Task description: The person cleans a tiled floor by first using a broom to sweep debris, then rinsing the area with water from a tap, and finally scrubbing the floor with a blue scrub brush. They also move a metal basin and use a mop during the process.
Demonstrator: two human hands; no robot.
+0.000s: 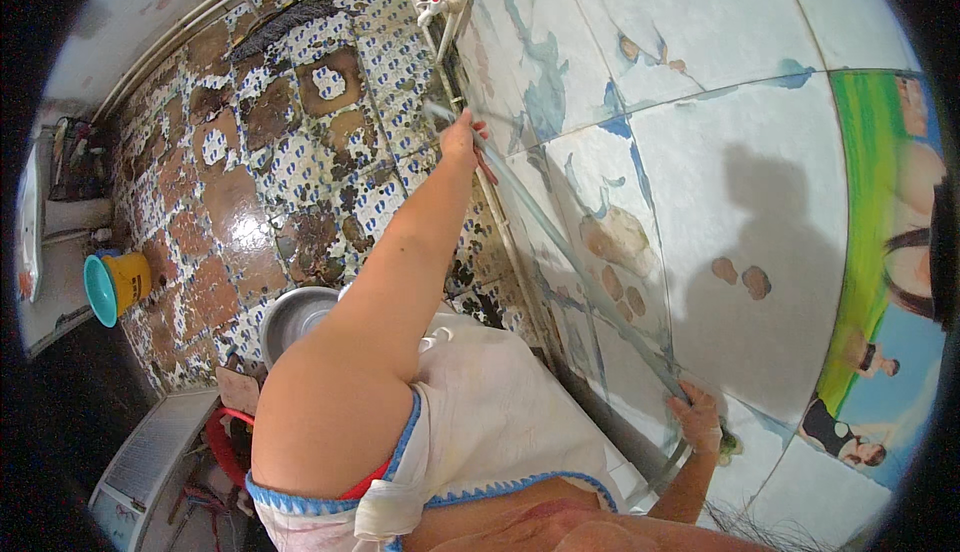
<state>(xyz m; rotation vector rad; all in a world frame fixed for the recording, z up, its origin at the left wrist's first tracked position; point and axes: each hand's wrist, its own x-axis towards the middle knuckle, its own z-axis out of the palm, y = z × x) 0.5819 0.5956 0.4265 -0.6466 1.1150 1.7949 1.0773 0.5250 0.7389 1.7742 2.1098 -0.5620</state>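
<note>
A long, pale grey-green tube (570, 256), either a hose or a pole, runs slantwise along the tiled wall (739, 259). My left hand (461, 136), on the outstretched arm, is closed around its far part near the foot of the wall. Lower right, my right hand (697, 417) grips the near part beside the wall. Past that hand the tube carries on downward and is partly hidden by my arm. Its far tip is blurred. A white apron (487, 387) with blue trim covers my front.
White pipes (446, 8) with a red-marked valve stand in the corner. On the worn, wet floor (247, 199) are a dark mop head (285, 27), a yellow bucket (131, 282) with a teal inside, and a metal basin (289, 323). A white cabinet (150, 462) stands lower left.
</note>
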